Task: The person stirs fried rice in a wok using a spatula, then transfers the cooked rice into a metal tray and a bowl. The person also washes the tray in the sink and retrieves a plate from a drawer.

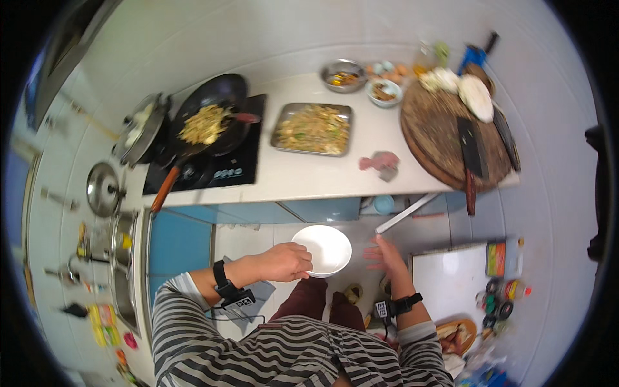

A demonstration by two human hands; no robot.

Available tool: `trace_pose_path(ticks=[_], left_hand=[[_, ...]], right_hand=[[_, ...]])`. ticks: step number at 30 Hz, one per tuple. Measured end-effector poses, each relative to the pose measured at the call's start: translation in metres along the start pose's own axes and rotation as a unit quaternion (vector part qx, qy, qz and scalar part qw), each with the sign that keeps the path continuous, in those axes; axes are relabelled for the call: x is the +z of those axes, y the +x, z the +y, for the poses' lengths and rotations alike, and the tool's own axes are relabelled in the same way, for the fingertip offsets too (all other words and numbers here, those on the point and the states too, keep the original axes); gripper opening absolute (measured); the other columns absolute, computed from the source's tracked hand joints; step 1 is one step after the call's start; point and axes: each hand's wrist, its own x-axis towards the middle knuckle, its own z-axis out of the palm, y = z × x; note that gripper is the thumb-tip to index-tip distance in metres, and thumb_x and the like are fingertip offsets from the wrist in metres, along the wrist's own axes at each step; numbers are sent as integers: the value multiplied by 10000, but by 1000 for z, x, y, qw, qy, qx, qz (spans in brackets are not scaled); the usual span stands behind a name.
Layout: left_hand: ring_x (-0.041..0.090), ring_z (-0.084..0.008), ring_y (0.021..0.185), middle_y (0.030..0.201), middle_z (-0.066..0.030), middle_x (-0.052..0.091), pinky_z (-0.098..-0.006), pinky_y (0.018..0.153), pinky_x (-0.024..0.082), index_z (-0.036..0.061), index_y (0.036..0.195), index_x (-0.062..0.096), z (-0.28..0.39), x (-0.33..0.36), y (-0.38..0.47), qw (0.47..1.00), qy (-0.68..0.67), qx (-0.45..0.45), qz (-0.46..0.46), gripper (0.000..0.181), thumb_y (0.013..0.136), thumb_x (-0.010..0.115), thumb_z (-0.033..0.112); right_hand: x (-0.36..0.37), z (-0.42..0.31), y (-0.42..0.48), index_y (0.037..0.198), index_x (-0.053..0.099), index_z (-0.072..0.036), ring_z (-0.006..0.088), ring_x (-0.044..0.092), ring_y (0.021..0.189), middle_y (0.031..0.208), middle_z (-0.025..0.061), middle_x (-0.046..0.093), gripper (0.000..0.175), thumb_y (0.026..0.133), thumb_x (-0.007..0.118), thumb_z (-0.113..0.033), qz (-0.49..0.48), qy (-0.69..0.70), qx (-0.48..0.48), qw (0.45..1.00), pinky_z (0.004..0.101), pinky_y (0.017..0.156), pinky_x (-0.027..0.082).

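Observation:
My left hand [286,261] grips the left rim of a white bowl [327,250], held in front of my body below the counter's edge; nothing shows inside it. To the bowl's right, my right hand [385,255] is apart from it, fingers spread, holding nothing. On the white counter [309,174] beyond, a rectangular metal tray [313,129] holds cooked shredded food with green bits. A black wok [213,113] with a wooden handle sits on the cooktop, holding similar yellowish food and a utensil with a reddish handle.
A round wooden chopping board [430,130] bears a cleaver [470,155] whose handle overhangs the front edge. Near it are a metal bowl [343,76], a small bowl [384,93], eggs and a pinkish cloth [380,162]. The sink [124,290] lies left; a white table [447,280] with bottles stands right.

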Motion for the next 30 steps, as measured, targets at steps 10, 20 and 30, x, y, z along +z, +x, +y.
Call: trace_pose_path(ticks=[10, 20, 30], left_hand=[[474, -261, 1240, 1268, -124, 529, -400, 1035, 395, 59, 1231, 542, 51, -122, -93, 946, 127, -171, 243, 520, 790, 712, 275], [593, -299, 1142, 1285, -200, 536, -443, 910, 545, 8, 1371, 387, -32, -209, -211, 626, -639, -165, 416, 600, 937, 559, 385], [546, -393, 1185, 1349, -262, 464, -499, 942, 529, -39, 1395, 299, -134, -245, -364, 511, -648, -58, 562, 656, 901, 579, 291]], right_hand=[[202, -143, -57, 1378, 385, 30, 269, 568, 1133, 1242, 162, 550, 611, 784, 517, -29, -257, 108, -182, 943, 363, 921, 501], [393, -233, -53, 1376, 403, -38, 250, 590, 1075, 1215, 145, 546, 592, 799, 506, -125, -260, 8, -257, 931, 383, 785, 557], [496, -309, 38, 1279, 543, -93, 275, 607, 1069, 1177, 121, 621, 551, 902, 540, -495, -139, -502, -410, 749, 434, 855, 495]])
